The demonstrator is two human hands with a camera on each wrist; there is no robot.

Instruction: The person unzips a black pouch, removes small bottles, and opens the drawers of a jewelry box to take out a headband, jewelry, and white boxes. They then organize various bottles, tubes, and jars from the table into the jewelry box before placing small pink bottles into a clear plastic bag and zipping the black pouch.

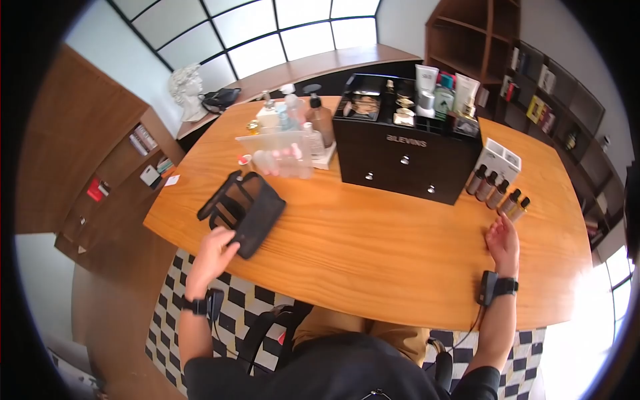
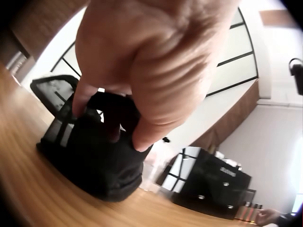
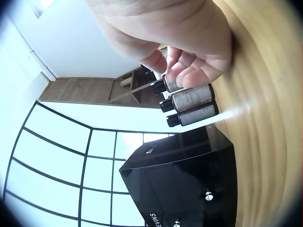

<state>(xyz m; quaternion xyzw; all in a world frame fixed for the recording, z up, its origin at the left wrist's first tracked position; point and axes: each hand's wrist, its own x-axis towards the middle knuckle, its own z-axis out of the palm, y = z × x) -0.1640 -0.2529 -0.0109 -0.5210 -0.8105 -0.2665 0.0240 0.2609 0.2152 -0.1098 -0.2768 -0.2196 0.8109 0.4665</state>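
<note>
On the left of the table in the head view, a black bag [image 1: 261, 217] with mesh panels lies with its flap raised. My left hand [image 1: 215, 257] grips the near edge of this bag. The left wrist view has the thumb and fingers of the left hand [image 2: 151, 61] on either side of the rim of the black bag [image 2: 94, 156]. My right hand [image 1: 503, 243] rests on the table just in front of a row of small dark-capped bottles [image 1: 497, 193]. In the right wrist view, the right hand's [image 3: 175, 38] fingers are loosely curled beside the bottles [image 3: 191, 99], with nothing visibly held.
A black drawer box [image 1: 400, 157] with cosmetics on top stands at the back centre. To its left are pump bottles [image 1: 320, 117] and a clear container [image 1: 283, 157]. A white divided holder [image 1: 500, 160] stands behind the small bottles. The table's front edge [image 1: 347, 310] is near the body.
</note>
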